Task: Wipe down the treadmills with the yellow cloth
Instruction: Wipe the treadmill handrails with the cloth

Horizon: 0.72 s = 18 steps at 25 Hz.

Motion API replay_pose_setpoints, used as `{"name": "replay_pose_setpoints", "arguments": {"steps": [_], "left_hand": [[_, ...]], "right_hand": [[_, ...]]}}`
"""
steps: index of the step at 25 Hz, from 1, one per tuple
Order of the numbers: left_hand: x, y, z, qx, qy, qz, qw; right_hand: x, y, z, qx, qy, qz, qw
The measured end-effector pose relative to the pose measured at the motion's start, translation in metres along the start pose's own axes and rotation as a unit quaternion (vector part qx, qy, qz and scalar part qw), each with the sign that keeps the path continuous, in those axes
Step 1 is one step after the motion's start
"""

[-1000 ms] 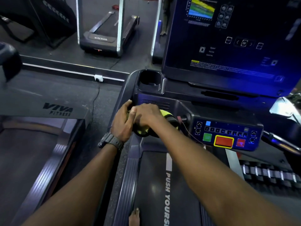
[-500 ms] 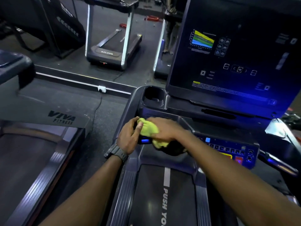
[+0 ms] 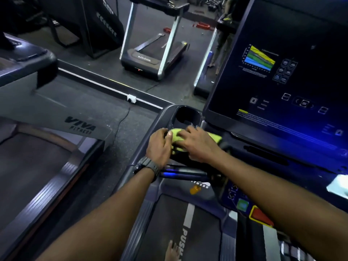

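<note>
while you stand on this treadmill, here is how things lie, biggest first.
treadmill: your treadmill point(image 3: 150, 129) fills the right and lower centre of the frame, its dark screen at upper right.
neighbouring treadmill: at left of the frame, marked viva point(image 3: 81, 125), well apart from your hands.
console ledge: the ledge just below the cup holder point(image 3: 188, 113), centre of the frame, is where both hands work.
right hand: your right hand point(image 3: 197, 144) lies spread on the yellow cloth point(image 3: 176, 135), fingers fairly straight, pressing it down.
left hand: your left hand point(image 3: 160, 146) touches the cloth's left end; whether the fingers pinch it i cannot tell.
yellow cloth: bunched between and under the hands, long axis running left to right, a tail showing past your right hand toward the screen.
coming move: it looks to turn on the right hand, which sits more fully on the cloth.
</note>
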State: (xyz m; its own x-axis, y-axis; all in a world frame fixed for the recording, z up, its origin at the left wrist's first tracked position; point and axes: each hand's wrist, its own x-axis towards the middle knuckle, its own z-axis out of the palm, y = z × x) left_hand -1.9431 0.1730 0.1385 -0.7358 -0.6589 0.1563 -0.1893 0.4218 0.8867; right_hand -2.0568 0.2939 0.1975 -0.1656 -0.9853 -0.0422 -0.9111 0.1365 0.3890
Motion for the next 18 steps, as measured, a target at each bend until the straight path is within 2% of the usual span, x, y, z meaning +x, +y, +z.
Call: {"name": "replay_pose_setpoints", "arguments": {"steps": [2,4,5,7,9,10,13,14,16,18], "left_hand": [[0.014,-0.006,0.002,-0.012,0.031,-0.021,0.999],[0.017,-0.008,0.003,-0.014,0.069,-0.015,0.997],[0.015,-0.007,0.003,-0.019,0.084,-0.016,0.996],[0.012,-0.003,0.001,-0.033,0.098,-0.019,0.995],[0.01,0.0,0.002,-0.029,0.106,-0.021,0.994],[0.01,0.002,0.002,-0.023,0.107,-0.024,0.994],[0.004,0.004,0.007,0.01,0.094,-0.009,0.995],[0.002,0.005,0.008,0.024,0.084,-0.003,0.996],[0.002,0.007,0.01,0.033,0.065,-0.004,0.997],[0.0,0.008,0.008,0.015,0.077,-0.007,0.997]], "right_hand": [[0.027,0.012,0.01,-0.018,-0.007,-0.046,0.999],[0.032,0.03,0.022,0.017,-0.019,-0.099,0.995],[0.022,0.044,0.027,0.046,-0.029,-0.157,0.986],[-0.01,0.065,0.04,0.08,-0.055,-0.31,0.946],[-0.019,0.072,0.038,0.044,-0.105,-0.388,0.915],[-0.005,0.07,0.032,0.017,-0.108,-0.38,0.919],[0.041,0.04,0.016,-0.004,-0.086,-0.283,0.955],[0.043,0.036,0.018,0.0,-0.052,-0.276,0.96],[0.025,0.044,0.029,0.006,-0.032,-0.311,0.95],[-0.001,0.056,0.037,-0.016,-0.088,-0.384,0.919]]}}
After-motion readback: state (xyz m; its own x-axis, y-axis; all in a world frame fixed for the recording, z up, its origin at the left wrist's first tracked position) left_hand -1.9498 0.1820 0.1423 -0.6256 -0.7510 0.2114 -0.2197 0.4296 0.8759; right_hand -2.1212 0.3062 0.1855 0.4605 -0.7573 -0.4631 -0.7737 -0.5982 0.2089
